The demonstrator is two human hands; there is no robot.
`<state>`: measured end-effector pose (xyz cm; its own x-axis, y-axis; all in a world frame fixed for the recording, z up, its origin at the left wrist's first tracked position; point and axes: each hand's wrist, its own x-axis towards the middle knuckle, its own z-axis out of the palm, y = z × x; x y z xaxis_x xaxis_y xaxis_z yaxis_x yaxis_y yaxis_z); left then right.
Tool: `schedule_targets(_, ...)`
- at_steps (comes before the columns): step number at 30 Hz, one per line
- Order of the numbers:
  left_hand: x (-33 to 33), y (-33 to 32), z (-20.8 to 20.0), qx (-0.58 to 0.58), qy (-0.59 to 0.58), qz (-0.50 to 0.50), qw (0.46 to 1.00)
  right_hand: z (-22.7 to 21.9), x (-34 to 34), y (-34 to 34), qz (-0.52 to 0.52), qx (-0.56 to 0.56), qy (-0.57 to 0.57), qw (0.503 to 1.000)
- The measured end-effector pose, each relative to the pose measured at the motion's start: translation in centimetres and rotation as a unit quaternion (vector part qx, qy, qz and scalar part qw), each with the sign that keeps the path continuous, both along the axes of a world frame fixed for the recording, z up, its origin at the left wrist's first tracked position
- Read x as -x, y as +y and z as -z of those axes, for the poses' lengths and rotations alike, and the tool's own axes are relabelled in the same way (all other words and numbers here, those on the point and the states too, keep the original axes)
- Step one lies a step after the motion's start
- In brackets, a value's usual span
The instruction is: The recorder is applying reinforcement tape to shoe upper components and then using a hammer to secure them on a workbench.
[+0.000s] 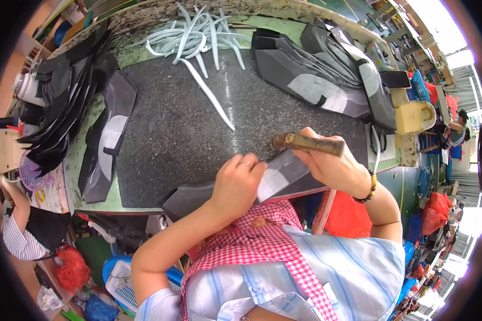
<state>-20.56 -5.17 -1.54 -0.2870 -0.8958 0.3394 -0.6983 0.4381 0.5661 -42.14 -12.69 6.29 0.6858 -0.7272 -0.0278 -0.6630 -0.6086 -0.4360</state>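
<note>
A dark grey panel with a light grey patch [273,184] lies along the near edge of a black speckled mat [166,123]. My left hand [234,184] is closed on the panel, fingers pressed together at its upper edge beside the patch; my palm hides part of it. In my right hand [329,166] is a hammer [318,143], gripped by its handle, its head pointing left just above the panel's right part. Whether the hammer touches the panel I cannot tell. A single pale strip [206,93] stretches over the mat toward my hands.
Tangled pale strips [179,40] lie at the back. Stacked grey panels [305,75] sit at the far right, near a yellow container [415,117]. On the left are black pieces [72,96] and another panel [110,139]. Another person's arm [16,200] shows at the left edge.
</note>
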Motion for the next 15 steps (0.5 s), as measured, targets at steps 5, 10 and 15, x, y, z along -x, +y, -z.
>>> schedule_targets(5,-2.3,-2.3,-1.3,-0.209,0.077,0.051,0.973,0.0,1.1,1.3,0.017,-0.031,0.079,0.996)
schedule_targets(10,-1.5,0.6,-0.7,-0.017,-0.109,0.073,0.991,0.2,1.8,0.2,-0.028,0.003,-0.050,0.998)
schedule_targets(15,-1.2,1.1,-0.2,0.085,-0.204,0.084,0.972,0.7,0.4,0.9,-0.072,0.026,0.004,0.997)
